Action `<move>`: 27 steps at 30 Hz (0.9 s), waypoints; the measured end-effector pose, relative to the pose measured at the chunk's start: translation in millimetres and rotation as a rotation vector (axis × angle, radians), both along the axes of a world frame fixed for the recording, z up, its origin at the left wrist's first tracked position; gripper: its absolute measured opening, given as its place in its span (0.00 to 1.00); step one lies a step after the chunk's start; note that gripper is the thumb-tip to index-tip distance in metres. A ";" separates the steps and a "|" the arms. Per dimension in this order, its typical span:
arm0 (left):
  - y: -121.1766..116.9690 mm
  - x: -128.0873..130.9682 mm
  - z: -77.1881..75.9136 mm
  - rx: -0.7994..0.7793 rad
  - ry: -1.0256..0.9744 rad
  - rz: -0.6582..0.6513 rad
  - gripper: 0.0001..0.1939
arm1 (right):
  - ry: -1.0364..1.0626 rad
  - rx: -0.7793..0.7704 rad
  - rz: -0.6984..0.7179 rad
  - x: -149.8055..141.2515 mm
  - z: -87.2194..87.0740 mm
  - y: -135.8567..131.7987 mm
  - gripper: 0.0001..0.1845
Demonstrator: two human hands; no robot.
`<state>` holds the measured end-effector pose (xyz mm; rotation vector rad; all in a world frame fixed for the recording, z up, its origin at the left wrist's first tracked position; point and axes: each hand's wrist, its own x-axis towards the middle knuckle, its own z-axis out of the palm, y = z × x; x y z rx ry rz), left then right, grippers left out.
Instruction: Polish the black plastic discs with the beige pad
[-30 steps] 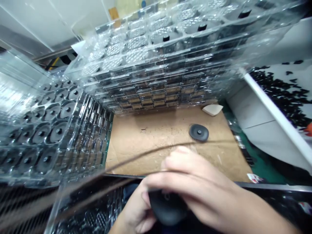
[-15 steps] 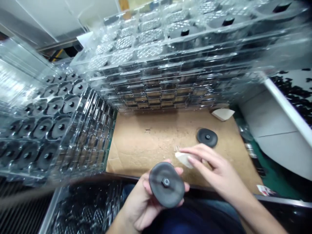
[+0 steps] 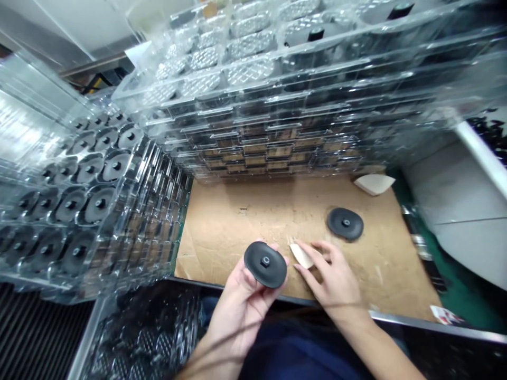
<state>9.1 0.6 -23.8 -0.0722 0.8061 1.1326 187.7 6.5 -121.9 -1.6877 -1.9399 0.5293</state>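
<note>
My left hand (image 3: pixel 251 295) holds up a black oval disc (image 3: pixel 259 272) by its edge, the raised hollow stub at its centre facing me. To the right, my right hand (image 3: pixel 336 279) has its thumb and fingers closed round a cream, pointed pad (image 3: pixel 301 256), low over the cardboard and close to the disc. The fingers cover part of this pad. A second black disc (image 3: pixel 345 224), also stub up, lies on the cardboard (image 3: pixel 222 221) beyond my right hand. Farther back at the right lies another cream pad (image 3: pixel 374 183).
Stacked clear plastic trays (image 3: pixel 253 116) wall off the back. Another stack (image 3: pixel 130 195) at the left holds several black discs in its pockets. More trays (image 3: pixel 146 338) are low at the front left. A grey bin (image 3: pixel 467 184) with black parts stands at the right.
My left hand has raised the disc slightly away from me and turned it. My right hand has shifted nearer, its fingers still at the cream pad. The view has moved a little.
</note>
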 end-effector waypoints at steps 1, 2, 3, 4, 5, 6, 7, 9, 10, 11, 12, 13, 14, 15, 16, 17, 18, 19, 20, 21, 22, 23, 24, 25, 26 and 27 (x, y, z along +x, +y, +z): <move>-0.2 0.3 -0.6 -0.001 0.014 0.006 0.18 | 0.003 0.014 0.005 -0.3 1.1 -0.4 0.19; -0.5 0.6 -1.0 -0.001 0.028 0.010 0.18 | 0.010 0.026 0.014 -0.6 3.1 -0.9 0.19; -0.9 0.7 -1.2 0.000 0.040 0.011 0.17 | 0.021 0.037 0.028 -1.0 5.6 -1.3 0.19; -1.3 0.9 -1.1 0.003 0.052 0.015 0.17 | 0.034 0.046 0.046 -1.5 8.4 -1.7 0.18; -1.8 1.0 -0.9 0.007 0.062 0.017 0.17 | 0.048 0.055 0.063 -2.1 10.9 -1.8 0.18; -2.3 1.2 -0.7 0.012 0.073 0.019 0.18 | 0.062 0.065 0.075 -2.7 12.8 -1.7 0.17; -2.8 1.3 -0.5 0.019 0.081 0.021 0.19 | 0.075 0.075 0.081 -3.3 14.0 -1.3 0.17; -3.5 1.7 -0.4 0.017 0.095 0.025 0.20 | 0.099 0.095 0.079 -4.2 13.9 0.5 0.17; -3.7 1.8 -0.6 0.008 0.103 0.030 0.21 | 0.109 0.102 0.077 -4.4 13.0 1.6 0.17; -3.9 2.0 -0.9 -0.001 0.113 0.032 0.21 | 0.118 0.105 0.077 -4.6 11.8 2.6 0.17; -4.0 2.2 -1.2 -0.011 0.125 0.033 0.21 | 0.124 0.105 0.080 -4.6 10.4 3.6 0.16; -4.3 2.3 -1.5 -0.015 0.136 0.032 0.22 | 0.128 0.103 0.087 -4.6 8.9 4.4 0.16; -4.6 2.5 -1.8 -0.015 0.147 0.030 0.23 | 0.132 0.099 0.097 -4.3 7.4 5.1 0.17; -5.0 2.7 -1.8 -0.013 0.154 0.026 0.24 | 0.136 0.092 0.110 -3.9 5.9 5.8 0.17; -5.7 2.9 -1.6 -0.007 0.158 0.020 0.24 | 0.141 0.086 0.124 -3.2 4.4 6.8 0.17; -6.4 3.0 -1.2 0.001 0.161 0.016 0.24 | 0.146 0.078 0.137 -2.3 3.1 8.1 0.18; -7.2 3.0 -0.6 0.006 0.161 0.011 0.24 | 0.151 0.068 0.146 -1.1 2.2 9.9 0.18; -8.1 2.9 0.1 0.007 0.164 0.008 0.24 | 0.155 0.054 0.150 0.3 2.1 12.2 0.18; -8.8 2.6 0.9 0.003 0.170 0.011 0.24 | 0.157 0.039 0.149 1.6 3.2 14.9 0.18; -9.5 2.2 1.8 -0.003 0.178 0.019 0.25 | 0.160 0.021 0.144 2.7 6.0 17.9 0.18; -9.9 1.8 2.5 -0.010 0.189 0.028 0.26 | 0.164 0.001 0.140 3.3 11.0 20.8 0.18; -10.3 1.5 3.1 -0.015 0.198 0.035 0.26 | 0.172 -0.021 0.137 3.1 18.4 23.2 0.17; -10.6 1.6 3.6 -0.011 0.204 0.037 0.26 | 0.185 -0.042 0.135 2.0 28.5 24.8 0.16; -10.9 2.1 4.0 0.003 0.209 0.034 0.26 | 0.203 -0.059 0.132 -0.3 40.9 25.3 0.15; -11.4 3.1 4.3 0.023 0.214 0.031 0.25 | 0.224 -0.072 0.127 -3.7 55.2 24.4 0.14; -12.1 4.7 4.6 0.046 0.217 0.028 0.25 | 0.256 -0.081 0.126 -8.2 70.6 22.2 0.12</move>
